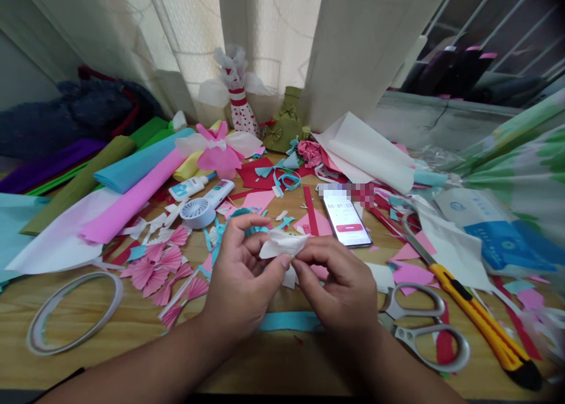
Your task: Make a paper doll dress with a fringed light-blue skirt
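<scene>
A small piece of white crepe paper (282,244) is held up between my hands above the middle of the table. My left hand (247,269) pinches its lower edge between thumb and fingers. From the other side, my right hand (333,280) grips its right end with thumb and forefinger. The paper looks folded or gathered, with its right end narrowed. Beneath my wrists lies a light-blue paper strip (289,321). Pink pleated paper fans (154,266) are heaped just left of my left hand. A lit phone (346,216) showing a timer lies beyond my right hand.
On the right lie scissors (424,324) and a yellow utility knife (481,321). A tape roll (75,313) rests at the left, near a small fan (198,211) and a glue bottle (188,187). Rolled coloured paper (136,183) and wrapped bottles (285,122) stand or lie farther back.
</scene>
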`<state>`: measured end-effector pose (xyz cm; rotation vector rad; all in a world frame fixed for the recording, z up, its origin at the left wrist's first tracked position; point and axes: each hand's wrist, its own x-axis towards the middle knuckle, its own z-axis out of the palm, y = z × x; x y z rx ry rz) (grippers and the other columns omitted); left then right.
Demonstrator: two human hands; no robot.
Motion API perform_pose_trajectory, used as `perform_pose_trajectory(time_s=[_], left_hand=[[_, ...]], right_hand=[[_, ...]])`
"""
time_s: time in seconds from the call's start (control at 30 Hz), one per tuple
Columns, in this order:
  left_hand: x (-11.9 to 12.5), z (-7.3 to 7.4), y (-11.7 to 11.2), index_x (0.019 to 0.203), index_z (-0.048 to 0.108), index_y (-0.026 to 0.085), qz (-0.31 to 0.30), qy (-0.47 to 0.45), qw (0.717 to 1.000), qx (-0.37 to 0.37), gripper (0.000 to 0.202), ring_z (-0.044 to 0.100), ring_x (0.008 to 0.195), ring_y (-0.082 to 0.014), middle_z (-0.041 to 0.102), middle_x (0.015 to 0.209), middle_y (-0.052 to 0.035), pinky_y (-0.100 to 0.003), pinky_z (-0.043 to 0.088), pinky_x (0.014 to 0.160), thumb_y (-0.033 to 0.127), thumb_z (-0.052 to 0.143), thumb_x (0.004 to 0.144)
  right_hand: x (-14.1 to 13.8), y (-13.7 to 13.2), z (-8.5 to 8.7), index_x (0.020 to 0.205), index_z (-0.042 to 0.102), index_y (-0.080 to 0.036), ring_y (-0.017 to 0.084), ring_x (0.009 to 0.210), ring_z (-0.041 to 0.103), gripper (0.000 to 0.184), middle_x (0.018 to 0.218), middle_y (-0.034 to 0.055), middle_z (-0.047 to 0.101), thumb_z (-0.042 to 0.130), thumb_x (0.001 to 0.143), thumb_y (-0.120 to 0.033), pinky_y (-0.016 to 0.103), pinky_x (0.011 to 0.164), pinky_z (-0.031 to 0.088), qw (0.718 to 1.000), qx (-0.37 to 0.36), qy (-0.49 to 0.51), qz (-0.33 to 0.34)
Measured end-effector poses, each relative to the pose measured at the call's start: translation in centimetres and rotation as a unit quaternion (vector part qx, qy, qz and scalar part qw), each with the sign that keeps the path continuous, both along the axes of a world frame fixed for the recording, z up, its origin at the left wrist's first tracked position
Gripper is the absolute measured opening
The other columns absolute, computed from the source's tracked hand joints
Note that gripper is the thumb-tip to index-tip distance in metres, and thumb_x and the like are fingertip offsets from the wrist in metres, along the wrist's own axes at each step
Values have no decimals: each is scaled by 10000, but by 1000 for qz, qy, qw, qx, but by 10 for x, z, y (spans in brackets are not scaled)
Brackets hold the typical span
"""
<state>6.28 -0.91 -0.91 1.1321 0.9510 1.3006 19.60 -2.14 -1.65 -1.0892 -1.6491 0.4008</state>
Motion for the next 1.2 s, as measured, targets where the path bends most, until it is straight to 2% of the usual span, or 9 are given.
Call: perform_pose_trajectory(time_s=[0.2, 0.37, 0.67, 0.73, 0.87, 0.93, 1.0, 1.1, 1.2], left_hand=[[3, 3, -4, 949, 440, 227, 77, 50, 995, 43, 374, 638, 635, -99, 641, 718, 36, -170, 510, 557, 96, 647, 666], [4, 1, -4, 928, 444, 225, 66, 61, 994, 54, 333, 617, 613, -98, 627, 718, 30, -179, 496, 539, 104, 626, 676], [3, -5, -1, 954, 452, 233, 62, 64, 994, 63, 334, 620, 706, -99, 624, 798, 19, -191, 499, 616, 103, 621, 697], [2, -6, -1, 948, 447, 233, 55, 76, 993, 67, 325, 616, 710, -97, 609, 790, 26, -190, 494, 617, 105, 619, 704], [1, -11, -1, 964, 443, 245, 23, 138, 986, 95, 320, 601, 701, -91, 581, 787, 40, -192, 479, 613, 121, 621, 729], [0, -13, -3, 981, 447, 257, 5, 174, 979, 110, 325, 596, 702, -86, 579, 796, 44, -191, 473, 624, 115, 611, 739], [-1, -14, -4, 979, 452, 261, -7, 198, 973, 116, 325, 593, 703, -86, 576, 792, 48, -196, 469, 633, 110, 607, 737], [-2, -11, -4, 937, 461, 247, -28, 200, 975, 95, 281, 591, 704, -91, 573, 787, 43, -202, 465, 632, 112, 601, 735], [0, -6, -2, 890, 460, 231, -44, 175, 982, 59, 233, 584, 697, -93, 570, 770, 39, -200, 459, 623, 119, 594, 735]], right_hand=[[-3, -5, -2, 781, 626, -163, 131, 698, 618, 134, 731, 27, 655, 602, 737, -38, 243, 645, 513, 1000, 11, 13, -17], [-4, -4, -5, 801, 628, -181, 137, 767, 633, 176, 809, 21, 669, 634, 716, -27, 249, 691, 514, 999, 25, 35, -34], [-1, -5, -10, 783, 606, -228, 108, 667, 592, 159, 752, -31, 630, 621, 757, -72, 228, 593, 478, 987, -102, 122, 15], [2, -4, -9, 807, 593, -228, 130, 722, 584, 141, 792, -15, 598, 617, 764, -96, 259, 627, 481, 987, -91, 132, 13], [10, 2, -2, 964, 609, -214, 199, 959, 547, 205, 977, 48, 553, 617, 776, -135, 378, 848, 453, 993, -28, 113, 32], [13, 4, 2, 964, 624, -213, 192, 956, 545, 196, 982, 49, 553, 616, 785, -134, 369, 858, 439, 994, -27, 92, 47], [14, 6, 4, 871, 633, -213, 170, 895, 551, 109, 922, 31, 559, 602, 803, -135, 333, 816, 442, 993, -44, 98, 50], [13, 6, 1, 777, 597, -211, 141, 815, 543, 85, 868, 6, 548, 562, 845, -175, 294, 755, 442, 974, -123, 183, 60], [9, 6, -6, 812, 569, -222, 116, 740, 519, 64, 847, -11, 542, 548, 873, -227, 251, 666, 431, 920, -210, 312, 113]])
